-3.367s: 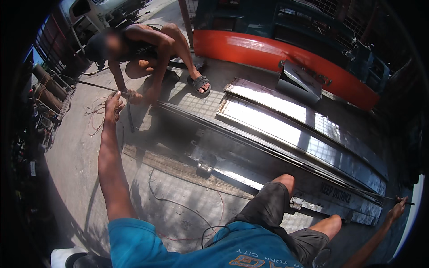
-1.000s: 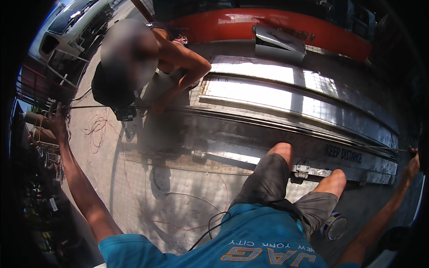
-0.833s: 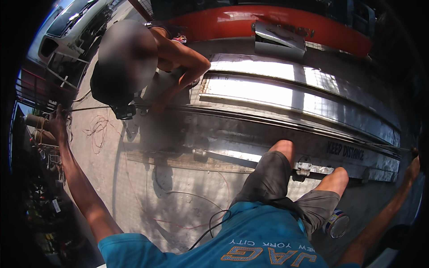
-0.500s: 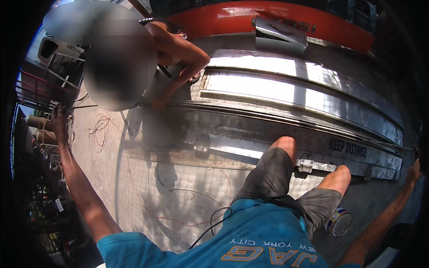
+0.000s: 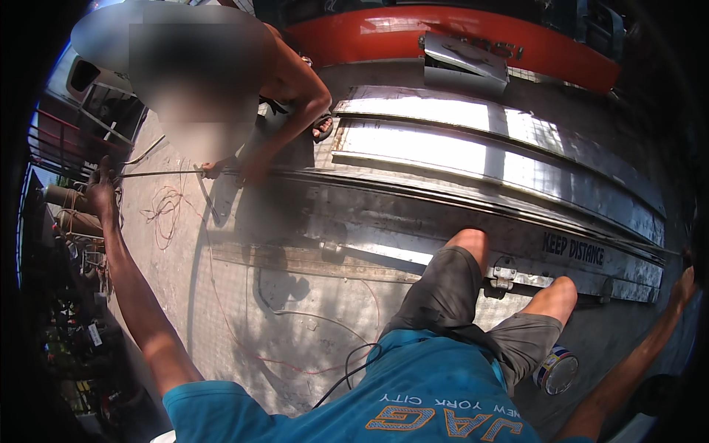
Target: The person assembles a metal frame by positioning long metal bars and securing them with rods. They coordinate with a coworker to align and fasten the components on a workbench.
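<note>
Both my arms are stretched wide apart. At the far left, my left hand (image 5: 102, 193) is closed around one end of a long thin metal rod (image 5: 159, 174). The rod runs to the right, along several long dark metal bars (image 5: 413, 189). Out at the dim right rim, my right hand (image 5: 687, 282) appears closed at the rod's other end, its fingers partly lost in shadow. Across from me a co-worker bends over, with one hand (image 5: 212, 170) on the rod near my left side and the other arm reaching down to the bars.
Pale metal panels (image 5: 413, 144) lie beyond the bars; a lettered metal panel (image 5: 509, 240) with a hinge (image 5: 504, 272) lies before my knees. A paint can (image 5: 557, 371) stands by my right leg. Tangled wire (image 5: 168, 207) lies on the floor. A red vehicle part (image 5: 354, 33) is behind.
The co-worker's head and upper body have shifted up and back, and a hand on the rod now shows. My left hand has moved slightly; my right is nearly unchanged.
</note>
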### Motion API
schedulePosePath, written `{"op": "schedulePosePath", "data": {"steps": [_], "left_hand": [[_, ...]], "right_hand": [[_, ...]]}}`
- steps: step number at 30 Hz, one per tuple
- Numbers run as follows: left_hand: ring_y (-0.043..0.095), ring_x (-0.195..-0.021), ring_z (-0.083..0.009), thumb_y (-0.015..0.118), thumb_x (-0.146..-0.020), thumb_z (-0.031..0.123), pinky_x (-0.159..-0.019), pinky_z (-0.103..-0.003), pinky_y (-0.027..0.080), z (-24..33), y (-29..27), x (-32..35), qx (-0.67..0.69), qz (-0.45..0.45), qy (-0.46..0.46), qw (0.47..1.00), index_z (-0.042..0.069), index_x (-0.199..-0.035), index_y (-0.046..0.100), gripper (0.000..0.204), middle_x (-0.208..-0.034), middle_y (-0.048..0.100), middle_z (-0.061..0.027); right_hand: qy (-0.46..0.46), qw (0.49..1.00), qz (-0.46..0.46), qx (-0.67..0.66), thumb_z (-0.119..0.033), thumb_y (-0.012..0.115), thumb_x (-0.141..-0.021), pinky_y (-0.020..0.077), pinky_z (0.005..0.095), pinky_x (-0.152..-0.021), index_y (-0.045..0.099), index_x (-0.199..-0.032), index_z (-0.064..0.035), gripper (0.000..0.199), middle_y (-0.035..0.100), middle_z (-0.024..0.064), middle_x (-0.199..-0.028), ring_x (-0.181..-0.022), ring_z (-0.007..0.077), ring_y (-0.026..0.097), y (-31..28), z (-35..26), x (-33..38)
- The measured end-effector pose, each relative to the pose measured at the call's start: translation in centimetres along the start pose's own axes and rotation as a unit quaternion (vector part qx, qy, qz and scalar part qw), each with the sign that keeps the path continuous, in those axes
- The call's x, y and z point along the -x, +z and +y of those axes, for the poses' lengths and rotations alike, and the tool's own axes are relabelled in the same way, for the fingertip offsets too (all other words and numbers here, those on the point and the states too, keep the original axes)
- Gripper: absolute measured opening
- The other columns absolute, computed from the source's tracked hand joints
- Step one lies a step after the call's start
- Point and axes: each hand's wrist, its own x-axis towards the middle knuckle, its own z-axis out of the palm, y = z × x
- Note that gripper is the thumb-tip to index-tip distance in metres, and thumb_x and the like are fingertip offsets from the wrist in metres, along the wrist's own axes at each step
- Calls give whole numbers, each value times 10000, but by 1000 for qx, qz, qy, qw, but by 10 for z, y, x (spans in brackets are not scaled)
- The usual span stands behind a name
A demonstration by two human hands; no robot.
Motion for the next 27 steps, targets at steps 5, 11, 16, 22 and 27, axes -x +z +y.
{"op": "schedulePosePath", "data": {"steps": [5, 11, 16, 22, 27], "left_hand": [[717, -957, -192, 671, -1019, 326, -858, -282, 560, -22, -2, 6, 127, -62, 97, 985, -20, -1172, 681, 379, -1082, 714, -137], [718, -910, -186, 676, -1015, 244, -825, -302, 610, -20, -28, -2, 91, -37, 34, 995, -18, -1180, 670, 310, -994, 721, -129], [696, -853, -163, 713, -990, 253, -805, -287, 608, 34, 13, 45, -68, 60, 28, 996, -19, -1202, 662, 349, -951, 716, -96], [676, -842, -141, 743, -962, 296, -807, -289, 578, -1, -20, 19, 52, -22, 99, 993, -19, -1232, 657, 424, -962, 721, -63], [663, -833, -121, 735, -967, 290, -756, -274, 554, 23, -10, 41, -135, 5, 24, 991, 6, -1223, 666, 388, -987, 716, -56]], "right_hand": [[-44, 997, -27, -58, -330, 442, -1088, 508, 447, -876, 625, -1199, 85, 468, 677, 242, -1069, -966, 354, 655, 1, 32, -1], [-85, 986, -62, -132, -330, 440, -1085, 486, 444, -928, 610, -1230, 88, 474, 669, 237, -1118, -1020, 343, 646, 13, 73, -3], [-111, 978, -77, -156, -330, 439, -1083, 468, 441, -971, 597, -1256, 90, 481, 662, 232, -1159, -1065, 334, 638, -9, 99, -9], [-122, 966, -100, -206, -330, 437, -1080, 446, 438, -1023, 581, -1287, 93, 493, 653, 227, -1208, -1119, 322, 629, 9, 124, -5], [-130, 961, -111, -218, -329, 435, -1078, 427, 435, -1066, 568, -1313, 95, 504, 646, 223, -1249, -1164, 313, 621, -6, 141, -9]]}}
